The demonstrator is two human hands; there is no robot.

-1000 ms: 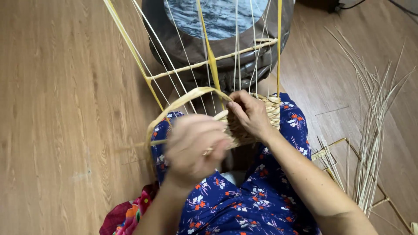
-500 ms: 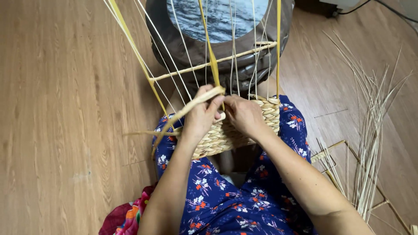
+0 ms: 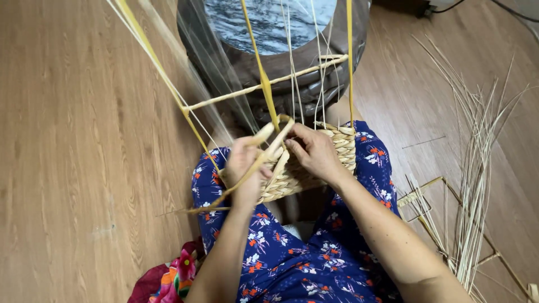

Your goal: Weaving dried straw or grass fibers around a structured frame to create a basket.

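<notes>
We look down on a half-woven basket (image 3: 306, 168) of pale flat fibre resting on the person's lap, which is covered by blue floral fabric (image 3: 297, 264). Our left hand (image 3: 242, 171) sits at the near-left side of the woven band, fingers curled around a flat weaving strand (image 3: 264, 154); the strand runs from under the palm up and to the right toward the top edge of the weave, and its tail trails down-left past the knee. Our right hand (image 3: 317, 152) lies on the top edge of the band, just right of the left hand, fingertips pressed onto the weave where the strand arrives. We cannot tell for certain whether those fingers pinch the strand or only press beside it, since the thumb is hidden.

Thin upright stakes (image 3: 292, 84) rise from the woven band toward the far side, tied to a horizontal cane crossbar (image 3: 264, 85). Wider yellow strips (image 3: 259, 67) run up alongside them. Behind the stakes, on the far side, stands a round dark stool (image 3: 281, 39) with a marbled top.

To the right, well apart from the basket, a bundle of loose straw stalks (image 3: 477, 168) lies on the wooden floor (image 3: 73, 140), with a small cane frame (image 3: 426, 196) beside it. A bright multicoloured cloth (image 3: 168, 278) shows at the near-left edge.
</notes>
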